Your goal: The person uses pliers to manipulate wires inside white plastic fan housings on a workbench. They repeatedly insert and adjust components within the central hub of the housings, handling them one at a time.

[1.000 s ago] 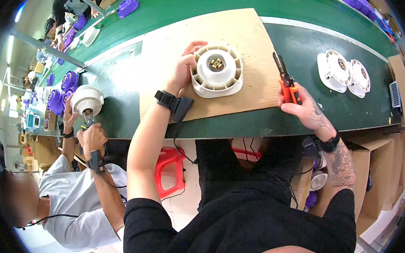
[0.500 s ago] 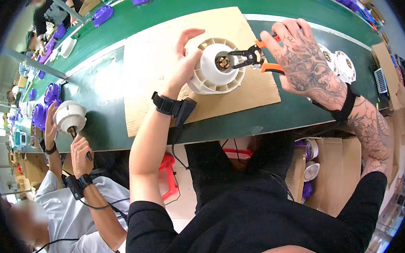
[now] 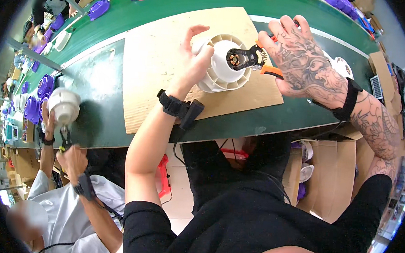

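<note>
My left hand (image 3: pixel 195 66) steadies a round white plastic motor housing (image 3: pixel 224 76), its thumb against the near left side. The housing has a ribbed rim, and copper-coloured parts show in its central opening. My right hand (image 3: pixel 303 63) is closed round a wire stripper (image 3: pixel 252 57) with orange handles and black jaws. The jaws reach into the central opening, at the copper parts; whether they grip anything there I cannot tell. Beneath the housing lies a flat cardboard sheet (image 3: pixel 156 54) on the green table (image 3: pixel 96 124).
More white housings (image 3: pixel 341 67) stand beyond my right wrist. On the left a co-worker in a grey shirt (image 3: pixel 87 198) holds a similar housing (image 3: pixel 64 108) and a tool. Purple housings (image 3: pixel 33 109) sit near them. An opened cardboard box (image 3: pixel 331 176) is under the table's right side.
The housing and my left hand have shifted slightly right. The stripper's jaws now sit over the central opening instead of at its right edge. The co-worker's housing has tilted.
</note>
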Demonstrator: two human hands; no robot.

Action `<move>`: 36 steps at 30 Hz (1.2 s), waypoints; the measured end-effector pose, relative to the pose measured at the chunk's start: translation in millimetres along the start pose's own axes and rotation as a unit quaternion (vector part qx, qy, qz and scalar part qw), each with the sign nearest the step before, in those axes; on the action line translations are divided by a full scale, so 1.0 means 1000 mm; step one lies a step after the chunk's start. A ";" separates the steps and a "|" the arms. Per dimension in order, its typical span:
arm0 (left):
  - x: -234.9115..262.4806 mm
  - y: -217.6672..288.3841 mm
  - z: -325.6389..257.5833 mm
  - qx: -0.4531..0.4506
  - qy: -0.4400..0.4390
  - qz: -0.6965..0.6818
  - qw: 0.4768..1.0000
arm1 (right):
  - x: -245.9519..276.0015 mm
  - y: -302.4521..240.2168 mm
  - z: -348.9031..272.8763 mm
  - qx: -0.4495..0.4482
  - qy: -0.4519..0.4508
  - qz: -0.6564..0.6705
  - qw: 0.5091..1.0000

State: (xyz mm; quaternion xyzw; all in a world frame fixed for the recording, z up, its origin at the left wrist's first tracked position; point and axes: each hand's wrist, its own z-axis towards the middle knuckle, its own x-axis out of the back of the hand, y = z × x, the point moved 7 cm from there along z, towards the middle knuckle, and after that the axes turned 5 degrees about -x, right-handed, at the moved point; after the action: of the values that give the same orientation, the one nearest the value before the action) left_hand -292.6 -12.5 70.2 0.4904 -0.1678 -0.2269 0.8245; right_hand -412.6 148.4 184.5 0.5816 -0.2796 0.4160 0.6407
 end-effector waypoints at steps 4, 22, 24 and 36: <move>0.002 0.003 0.000 -0.028 -0.007 0.004 1.000 | 0.004 -0.005 0.004 -0.003 -0.055 -0.019 0.998; -0.001 0.011 -0.007 -0.089 0.021 0.061 0.994 | 0.008 -0.011 0.004 0.024 -0.003 -0.105 0.994; -0.003 0.015 -0.009 -0.099 0.028 0.051 0.993 | 0.007 -0.010 0.005 0.028 0.000 -0.100 0.995; -0.006 0.028 -0.011 -0.184 0.051 0.052 0.980 | -0.013 0.003 -0.005 -0.019 -0.019 0.009 1.000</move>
State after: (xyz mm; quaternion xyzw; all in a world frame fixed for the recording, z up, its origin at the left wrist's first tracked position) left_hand -286.1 10.4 89.2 0.3319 -0.1064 -0.1856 0.9187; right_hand -422.2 150.7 174.6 0.5747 -0.3053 0.4052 0.6421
